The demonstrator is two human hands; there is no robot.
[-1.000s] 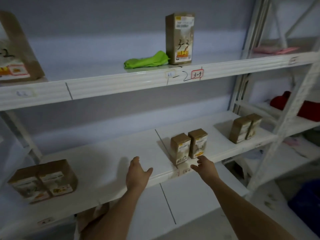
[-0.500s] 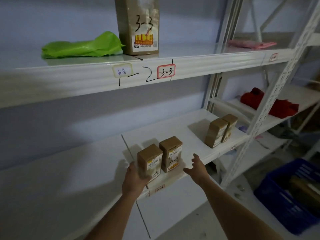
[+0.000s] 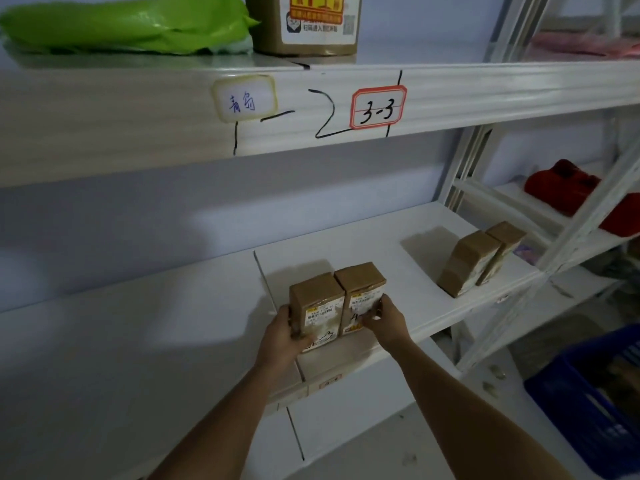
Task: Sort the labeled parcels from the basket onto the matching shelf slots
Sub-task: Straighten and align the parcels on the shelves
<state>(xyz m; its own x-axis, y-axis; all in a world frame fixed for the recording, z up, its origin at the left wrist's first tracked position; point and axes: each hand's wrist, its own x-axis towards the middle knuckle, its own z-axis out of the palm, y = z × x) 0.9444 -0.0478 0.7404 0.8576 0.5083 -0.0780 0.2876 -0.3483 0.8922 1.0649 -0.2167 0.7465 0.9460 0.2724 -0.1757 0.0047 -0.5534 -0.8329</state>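
fingers (image 3: 294,332) of the left hand (image 3: 282,341) curled round the left side of the left box (image 3: 317,308), thumb lying on its front label; fingers (image 3: 369,320) of the right hand (image 3: 388,322) bent against the front and right side of the right box (image 3: 362,294), clamped on it as far as could be told. both boxes stood upright, touching side by side, near the front edge of the middle shelf (image 3: 173,341), just right of a black dividing line.

looked well advanced but unfinished, judging from how things lay. already shelved: a second pair of boxes (image 3: 478,258) further right on the same shelf, well apart from the held pair; a tall box (image 3: 304,26) and a green bag (image 3: 128,22) on the upper shelf (image 3: 138,133), the tall box above a red-bordered tag (image 3: 377,107) reading 3-3. a small tag (image 3: 329,382) sat on the shelf edge below the held pair, too blurred to read, so whether the pair matched its slot could not be told. probably only squaring up and letting go left for these two.

blue basket (image 3: 585,393) stood on the floor at lower right, well apart from the hands. something brownish showed inside, blurred; likely more parcels waiting, though how many could not be told. red items (image 3: 568,188) and a pink one (image 3: 585,46) lay on the neighbouring rack to the right.
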